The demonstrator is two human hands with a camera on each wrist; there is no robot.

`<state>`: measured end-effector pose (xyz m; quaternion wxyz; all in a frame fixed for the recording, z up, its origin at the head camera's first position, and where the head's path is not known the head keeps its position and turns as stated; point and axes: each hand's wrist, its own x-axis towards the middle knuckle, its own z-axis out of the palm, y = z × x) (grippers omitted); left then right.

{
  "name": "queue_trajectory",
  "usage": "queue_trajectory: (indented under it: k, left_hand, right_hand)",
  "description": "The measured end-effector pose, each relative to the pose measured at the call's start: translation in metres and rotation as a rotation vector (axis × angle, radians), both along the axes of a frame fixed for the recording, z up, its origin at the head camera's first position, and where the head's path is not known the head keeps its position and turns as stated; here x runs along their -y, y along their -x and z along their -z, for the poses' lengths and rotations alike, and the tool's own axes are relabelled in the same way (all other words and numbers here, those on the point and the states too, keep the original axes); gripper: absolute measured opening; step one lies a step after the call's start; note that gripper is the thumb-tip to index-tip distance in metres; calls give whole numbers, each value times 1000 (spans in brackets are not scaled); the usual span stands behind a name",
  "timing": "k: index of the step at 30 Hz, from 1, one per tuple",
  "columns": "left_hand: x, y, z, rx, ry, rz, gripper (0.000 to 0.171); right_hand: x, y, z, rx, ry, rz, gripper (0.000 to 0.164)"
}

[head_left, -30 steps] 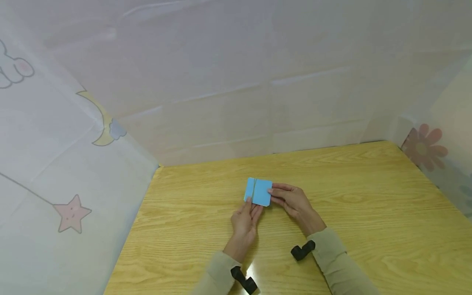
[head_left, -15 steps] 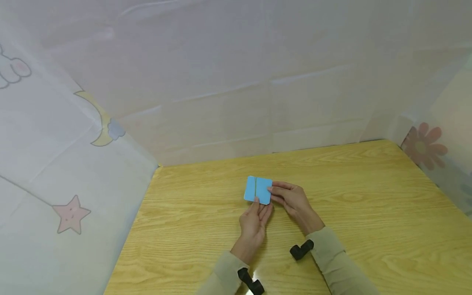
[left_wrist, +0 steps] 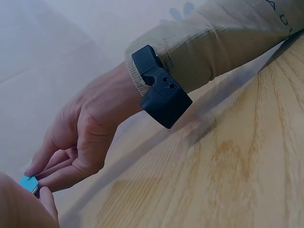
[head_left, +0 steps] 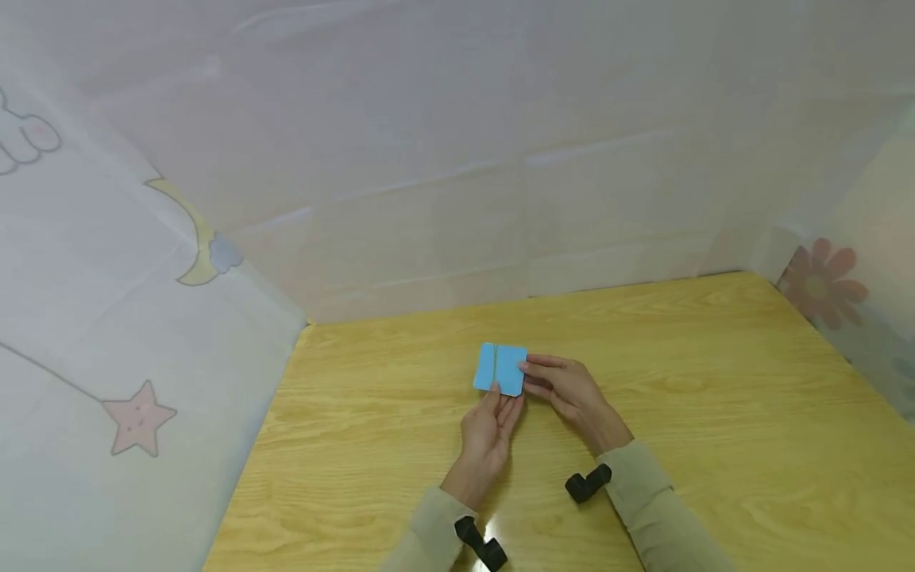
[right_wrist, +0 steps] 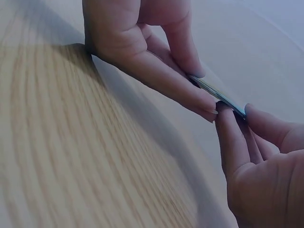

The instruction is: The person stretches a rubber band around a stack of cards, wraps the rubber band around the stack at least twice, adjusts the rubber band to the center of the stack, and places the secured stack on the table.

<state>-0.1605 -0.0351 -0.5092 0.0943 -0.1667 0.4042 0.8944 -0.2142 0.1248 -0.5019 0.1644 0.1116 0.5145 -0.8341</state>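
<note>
A small, square, light blue stack of cards [head_left: 511, 369] is held up in front of the person, above the table. A thin rubber band [head_left: 496, 364] runs across it, left of its middle. The left hand [head_left: 484, 437] pinches the lower edge, thumb on top by the band's lower end and fingers beneath. At the right edge the right hand [head_left: 572, 393] pinches the stack between thumb and fingers. Seen edge-on in the right wrist view, the stack [right_wrist: 221, 98] is thin and layered. Only one corner of the stack [left_wrist: 29, 183] shows in the left wrist view.
A wood-grain table [head_left: 343, 445] spreads under both hands. Pale sheeting [head_left: 429, 199] with cartoon prints stands behind it and on both sides. Each cuff carries a black wrist camera [head_left: 588, 484].
The left hand has shifted right along the stack's lower edge, its thumb moving with the band. The band slanted earlier and now runs nearly straight. The right hand keeps its hold with little movement.
</note>
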Motion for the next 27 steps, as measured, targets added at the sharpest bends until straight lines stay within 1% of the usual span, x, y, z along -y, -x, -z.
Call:
queue_trajectory:
  k: [2,4,8,10,12,14,17,19,21,25,27]
  left_hand:
    - [1,1,0,-10,8,8,48]
    - [3,2,-1,-16,40,26,48]
    - [13,8,-2,-43,164,63,48]
    - [20,13,-4,-56,229,76,49]
    - [29,21,-6,-67,286,105,50]
    - [38,29,-6,-75,339,165,51]
    - [51,43,-8,-92,424,305,51]
    - [60,52,-9,-106,470,393,51]
    - [67,61,-11,-130,533,465,48]
    - [79,79,-20,-151,639,567,39]
    - [82,87,-25,-146,671,605,37]
  right_hand:
    - [0,0,-1,-2,-11,-10,58]
    - [0,1,-1,-1,-25,-15,57]
    - [-5,3,-1,-7,-60,-16,53]
    - [-7,4,-2,-14,-65,-21,50]
    - [-8,4,-2,-22,-67,-33,46]
    - [-9,4,-3,-20,-63,-40,42]
    - [-10,4,-3,-24,-67,-62,42]
    - [-10,4,-2,-22,-74,-72,38]
    - [-11,4,-2,-31,-79,-91,40]
    - [-11,5,0,-39,-85,-122,40]
    - [-12,5,1,-38,-86,-129,33]
